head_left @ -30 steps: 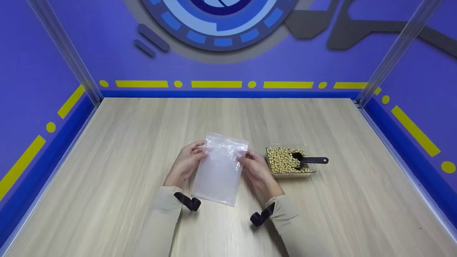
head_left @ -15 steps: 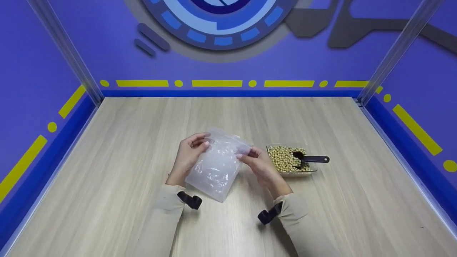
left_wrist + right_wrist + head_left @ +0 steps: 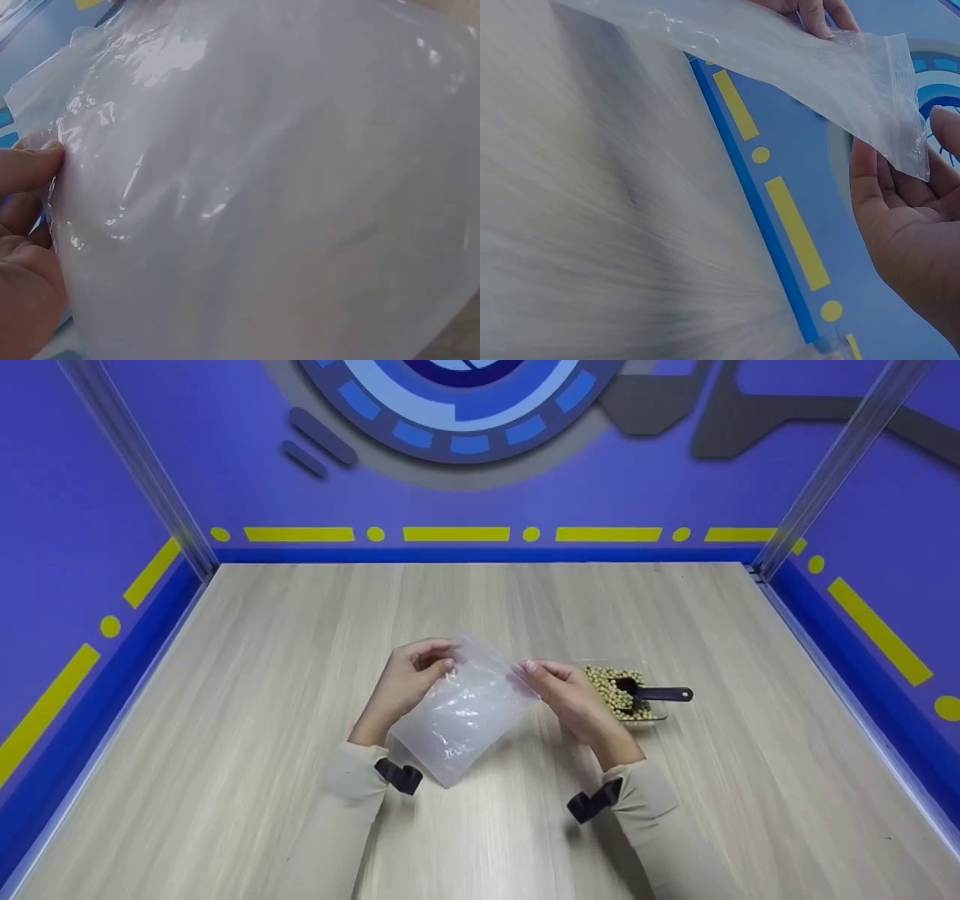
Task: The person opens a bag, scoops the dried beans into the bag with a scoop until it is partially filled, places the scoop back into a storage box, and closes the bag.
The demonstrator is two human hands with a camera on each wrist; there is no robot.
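A translucent zip-lock bag (image 3: 469,720) is held up in front of me, tilted, with its zip edge toward the upper right. My left hand (image 3: 397,682) pinches the bag's left side near the top, thumb in front. At the upper right corner, beside the zip strip (image 3: 901,105), my right hand (image 3: 581,701) grips the plastic between thumb and fingers. The left wrist view is mostly filled by the bag's shiny face, with the left thumb (image 3: 34,166) at its edge. I see no contents in the bag.
Just right of my right hand stands a clear container (image 3: 646,725) of soybeans (image 3: 600,682), its left part hidden by that hand. A black scoop (image 3: 664,694) rests in the beans, handle pointing right. Blue walls (image 3: 480,502) enclose the wooden table (image 3: 247,660) behind and at both sides.
The bag has turned clockwise, its bottom swinging left. My right hand has moved right and shifted its grip to the upper corner, now overlapping the container. The left hand moved slightly right.
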